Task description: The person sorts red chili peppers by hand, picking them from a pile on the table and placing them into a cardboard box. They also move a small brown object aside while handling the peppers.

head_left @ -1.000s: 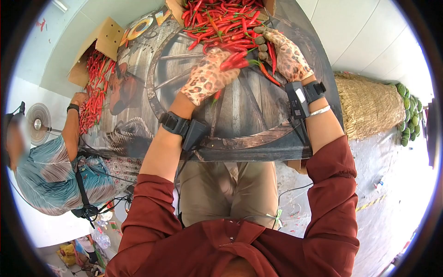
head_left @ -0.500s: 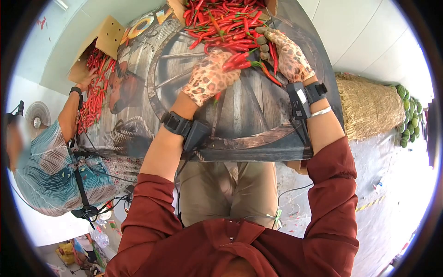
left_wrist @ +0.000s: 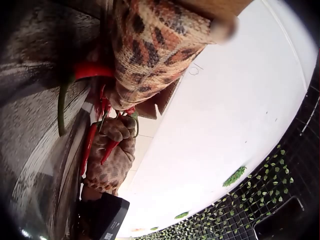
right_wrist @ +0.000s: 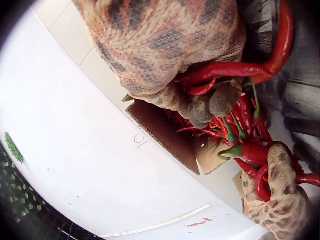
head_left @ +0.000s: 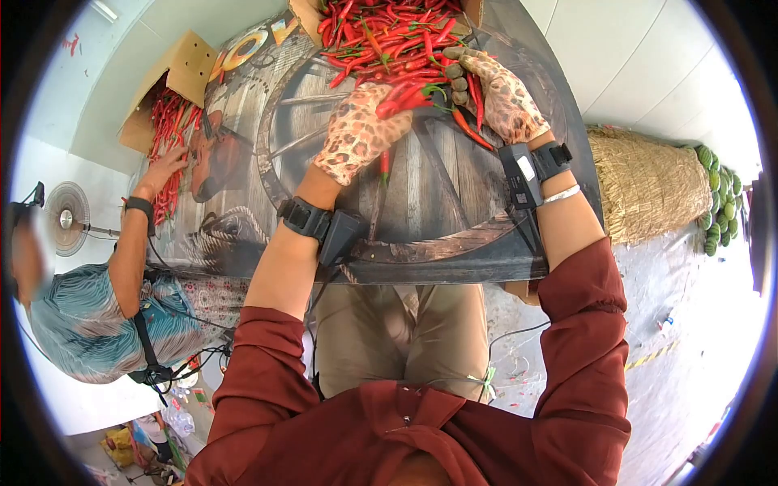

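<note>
Both hands wear leopard-print gloves with dark, dirty fingertips. My left hand [head_left: 356, 134] grips a small bunch of red chili peppers [right_wrist: 255, 152], stems pointing right in the head view. Beneath it, another chili [head_left: 385, 164] shows on the table. My right hand [head_left: 506, 101] has its fingers curled round a chili or two [right_wrist: 220, 72], by the near right edge of the chili pile [head_left: 397, 36]. Just below those fingers a single chili [head_left: 472, 131] slants over the tabletop. The two hands are a short gap apart.
A cardboard box [head_left: 305, 18] stands behind the pile at the table's far edge. On the left, another person's hand [head_left: 166, 168] is over a second chili heap [head_left: 166, 206] spilling from a box [head_left: 182, 69]. Straw bundle [head_left: 644, 186] and watermelons [head_left: 721, 202] lie right of the table [head_left: 438, 178].
My left hand has shifted slightly left and up with its bunch, uncovering more of the chili beneath. The right hand has barely moved. The other person's hand has come down from the box mouth.
</note>
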`<state>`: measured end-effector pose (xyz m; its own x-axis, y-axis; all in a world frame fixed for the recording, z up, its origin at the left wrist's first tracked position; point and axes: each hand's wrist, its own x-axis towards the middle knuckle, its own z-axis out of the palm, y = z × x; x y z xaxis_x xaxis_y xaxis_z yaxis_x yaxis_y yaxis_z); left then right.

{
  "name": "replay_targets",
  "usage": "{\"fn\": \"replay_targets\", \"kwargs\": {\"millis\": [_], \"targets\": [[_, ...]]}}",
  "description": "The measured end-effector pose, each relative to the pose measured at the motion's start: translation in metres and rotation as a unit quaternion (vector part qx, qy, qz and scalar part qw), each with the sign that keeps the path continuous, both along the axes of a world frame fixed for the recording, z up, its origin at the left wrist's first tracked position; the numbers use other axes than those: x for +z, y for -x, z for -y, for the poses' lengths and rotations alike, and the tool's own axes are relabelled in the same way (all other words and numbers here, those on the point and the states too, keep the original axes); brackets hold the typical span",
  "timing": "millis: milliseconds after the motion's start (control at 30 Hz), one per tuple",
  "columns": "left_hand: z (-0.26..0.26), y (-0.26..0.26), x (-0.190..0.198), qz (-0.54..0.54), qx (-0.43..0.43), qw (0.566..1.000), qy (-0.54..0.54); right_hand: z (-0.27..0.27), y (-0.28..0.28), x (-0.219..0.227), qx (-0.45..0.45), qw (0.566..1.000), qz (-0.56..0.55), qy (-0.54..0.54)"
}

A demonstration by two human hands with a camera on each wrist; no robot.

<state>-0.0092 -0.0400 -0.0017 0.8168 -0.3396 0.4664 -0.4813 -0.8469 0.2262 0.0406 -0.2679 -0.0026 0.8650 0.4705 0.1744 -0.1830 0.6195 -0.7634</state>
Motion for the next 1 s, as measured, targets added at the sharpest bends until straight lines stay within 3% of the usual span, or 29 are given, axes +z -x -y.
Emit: {"fn": "replay_targets", "kwargs": {"millis": [367, 433, 500, 600, 667, 867, 967, 1000], "targets": [[-0.001, -0.001, -0.003, 0.033, 0.011, 0.998, 0.043, 0.004, -0.008, -0.007, 0.019, 1.0, 0.011, 0.004], [-0.005, -0.006, -0.001, -0.004, -0.034, 0.995, 0.09, 0.004, -0.005, -0.004, 0.03, 0.999, 0.012, 0.004], [-0.006, -0.01, -0.008, 0.037, -0.008, 0.995, 0.092, 0.004, -0.001, -0.002, 0.016, 1.0, 0.009, 0.004], [-0.004, -0.008, -0.003, 0.066, -0.045, 0.993, 0.085, 0.003, -0.004, -0.004, 0.037, 0.999, -0.002, -0.014], [0.004, 0.002, 0.011, 0.014, -0.052, 0.988, 0.148, 0.004, -0.003, -0.004, 0.033, 0.999, -0.001, -0.009], [0.004, -0.001, 0.005, 0.045, -0.064, 0.973, 0.217, 0.004, -0.005, -0.005, 0.03, 1.0, -0.003, -0.001], [0.005, 0.0, 0.011, -0.036, -0.007, 0.962, 0.271, 0.002, -0.005, -0.005, 0.038, 0.999, -0.009, -0.014], [0.002, -0.004, 0.008, 0.009, -0.014, 0.969, 0.247, 0.002, -0.005, -0.004, 0.04, 0.999, -0.009, -0.018]]}}
